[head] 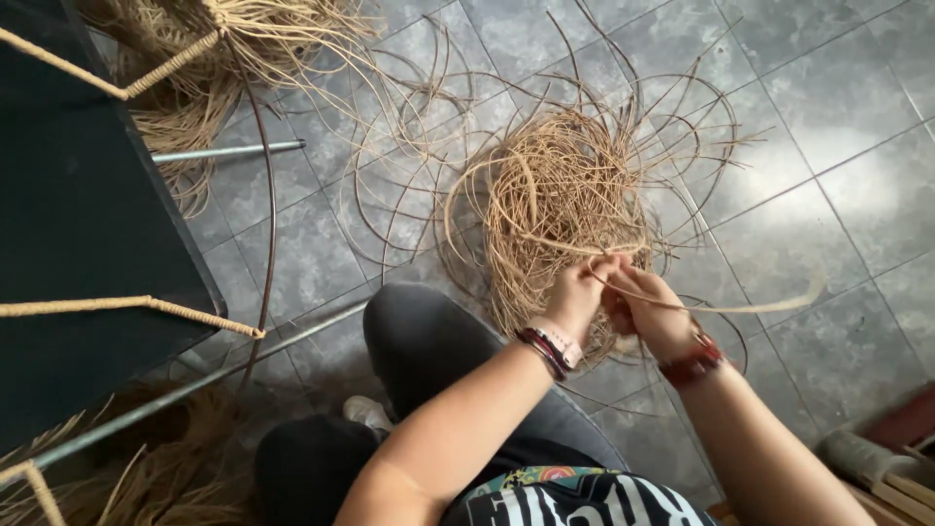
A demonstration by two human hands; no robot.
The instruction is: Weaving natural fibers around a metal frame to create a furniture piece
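Both hands are closed on thin strands of pale tan rattan cane. Left hand [581,292] is curled with its fingers pinching a strand at the near edge of the loose, tangled coil of tan rattan strips [560,200] lying on the grey tiled floor [828,127]. Right hand [648,310] sits just beside it, the two touching, gripping a flat tan cane strip [769,304] that runs out to the right and curls up at its end above the tiles. A dark red bracelet [693,362] circles the right wrist, and dark and pink bands [550,346] circle the left. Below the hands a knee in dark grey trousers [429,341] bends over the floor. To the left stands a black panel edged with cane-wrapped rods [136,307], with thin grey metal bars [229,152] beside it. More tan cane lies bunched at the top left [282,39], well apart from the hands.
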